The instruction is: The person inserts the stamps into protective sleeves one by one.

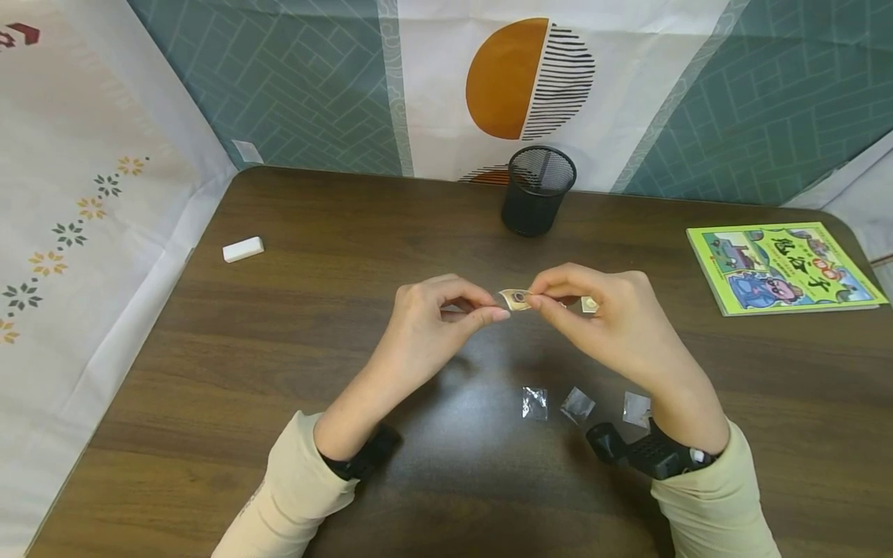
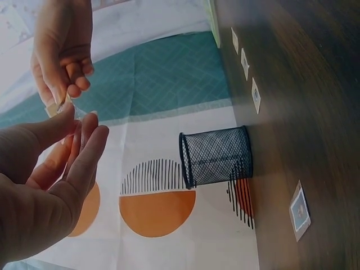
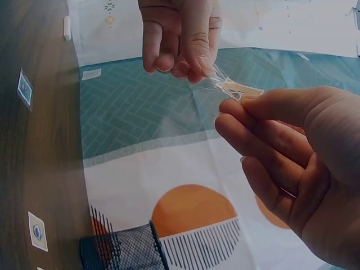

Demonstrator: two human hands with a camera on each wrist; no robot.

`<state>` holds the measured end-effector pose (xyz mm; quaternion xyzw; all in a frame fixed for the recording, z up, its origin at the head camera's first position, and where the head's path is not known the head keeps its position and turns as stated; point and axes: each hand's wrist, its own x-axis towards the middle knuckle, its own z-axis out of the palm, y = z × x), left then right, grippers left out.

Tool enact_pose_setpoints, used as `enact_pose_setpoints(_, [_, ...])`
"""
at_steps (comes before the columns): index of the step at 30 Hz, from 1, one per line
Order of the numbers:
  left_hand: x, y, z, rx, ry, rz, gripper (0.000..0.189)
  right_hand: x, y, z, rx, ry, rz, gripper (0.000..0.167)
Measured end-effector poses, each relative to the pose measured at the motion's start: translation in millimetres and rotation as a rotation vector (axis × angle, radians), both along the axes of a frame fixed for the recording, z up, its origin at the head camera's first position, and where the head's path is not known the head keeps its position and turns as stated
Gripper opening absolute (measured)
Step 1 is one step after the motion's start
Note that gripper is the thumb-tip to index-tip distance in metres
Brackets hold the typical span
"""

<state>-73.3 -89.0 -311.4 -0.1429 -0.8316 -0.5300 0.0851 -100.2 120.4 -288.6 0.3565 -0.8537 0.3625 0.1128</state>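
Observation:
In the head view my left hand [image 1: 443,314] and right hand [image 1: 603,318] meet above the table. Between them is a small cream card [image 1: 516,299] with a dark round print, partly in a clear plastic sleeve. My right hand [image 3: 298,152] pinches the card [image 3: 247,89] between thumb and forefinger. Opposite it, my left hand [image 3: 185,39] pinches the clear sleeve [image 3: 218,77]. On the table, a sleeved card [image 2: 300,211] lies apart from several small bare cards [image 2: 256,95]; in the head view the hands cover most of these.
Three clear plastic sleeves [image 1: 535,403] lie near the right wrist. A black mesh pen holder [image 1: 537,194] stands at the table's back edge. A green picture book [image 1: 788,267] lies at the right, a white eraser-like block [image 1: 243,249] at the left.

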Motion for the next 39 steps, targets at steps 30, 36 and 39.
enact_pose_setpoints(30, [1.5,0.4,0.8,0.014,-0.012,0.021,0.012,0.6,-0.4,-0.5,-0.033,-0.014,0.021,0.018])
enact_pose_setpoints(36, [0.8,-0.1,0.1,0.005,-0.001,0.014,0.011,0.6,0.6,0.0,-0.017,-0.028,0.03,0.018])
enact_pose_setpoints(39, [0.3,0.1,-0.3,0.004,0.004,0.01,0.011,0.3,0.5,-0.2,-0.017,-0.03,0.031,0.018])
